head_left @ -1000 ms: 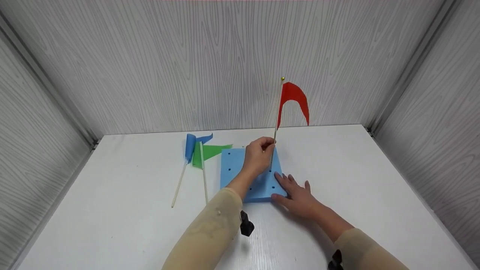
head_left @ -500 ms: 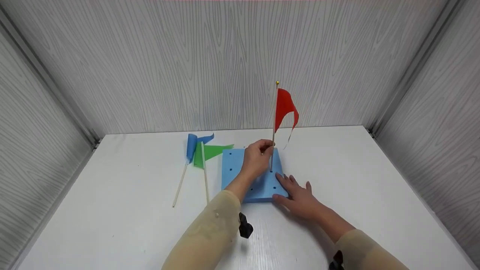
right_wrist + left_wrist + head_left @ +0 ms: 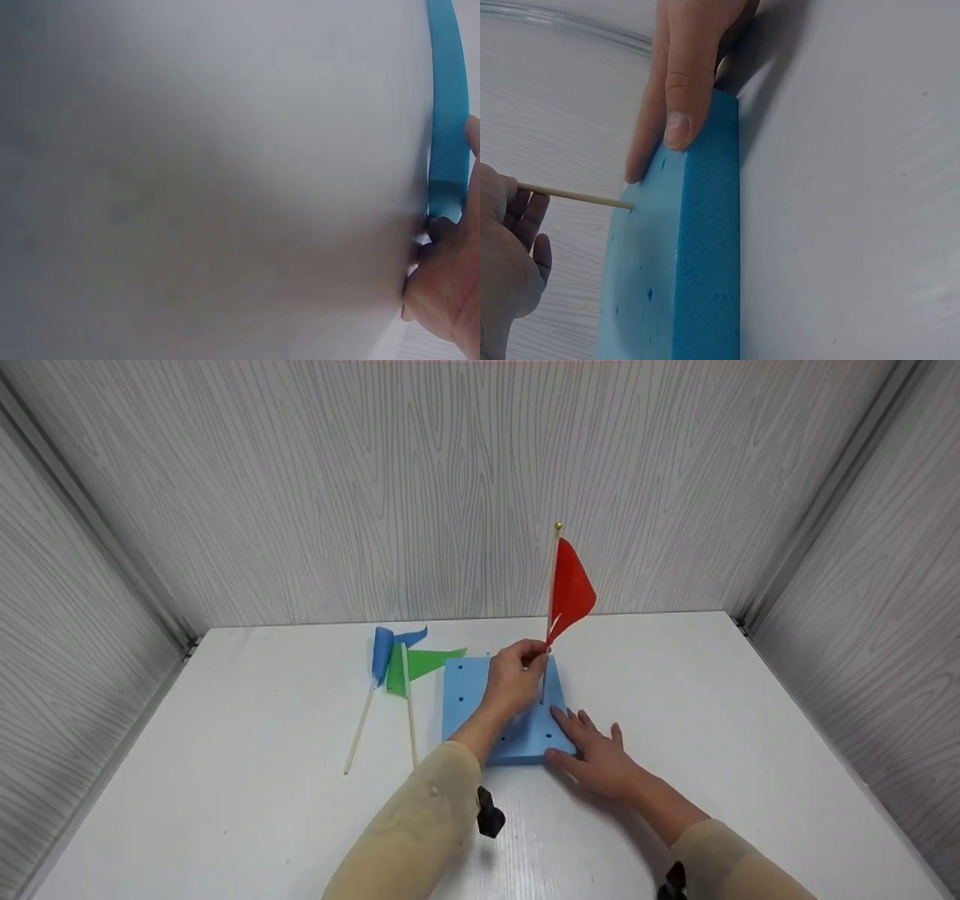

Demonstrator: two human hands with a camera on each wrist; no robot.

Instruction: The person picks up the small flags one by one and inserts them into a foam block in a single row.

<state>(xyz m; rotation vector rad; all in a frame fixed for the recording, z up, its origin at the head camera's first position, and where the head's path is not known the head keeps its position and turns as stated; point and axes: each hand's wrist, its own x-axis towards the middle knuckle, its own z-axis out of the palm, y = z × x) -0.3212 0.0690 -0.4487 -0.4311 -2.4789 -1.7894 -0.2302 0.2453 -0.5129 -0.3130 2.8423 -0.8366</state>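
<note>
My left hand point(image 3: 514, 682) pinches the thin wooden stick of a red flag point(image 3: 573, 586) between thumb and fingers. Topped by a gold bead, the flag stands nearly upright, its lower end at a hole in a blue foam block point(image 3: 469, 684). The left wrist view shows the stick point(image 3: 581, 196) meeting the block's face, with the left hand point(image 3: 506, 251) around its other part. My right hand point(image 3: 598, 761) rests on the block's right edge, thumb at the front corner and fingers spread. In the right wrist view that hand point(image 3: 450, 281) lies against the blue side point(image 3: 448, 105).
A rolled blue flag point(image 3: 381, 656) and a green flag point(image 3: 424, 662) lie left of the block on the white table point(image 3: 247, 735), sticks pointing toward the front. Several small holes mark the block's top. Grey panels point(image 3: 337, 495) enclose the table at the back and sides.
The red flag's stick has shifted slightly left and down, its tip now at a hole. Its cloth has swung in toward the stick. The right hand stays on the block.
</note>
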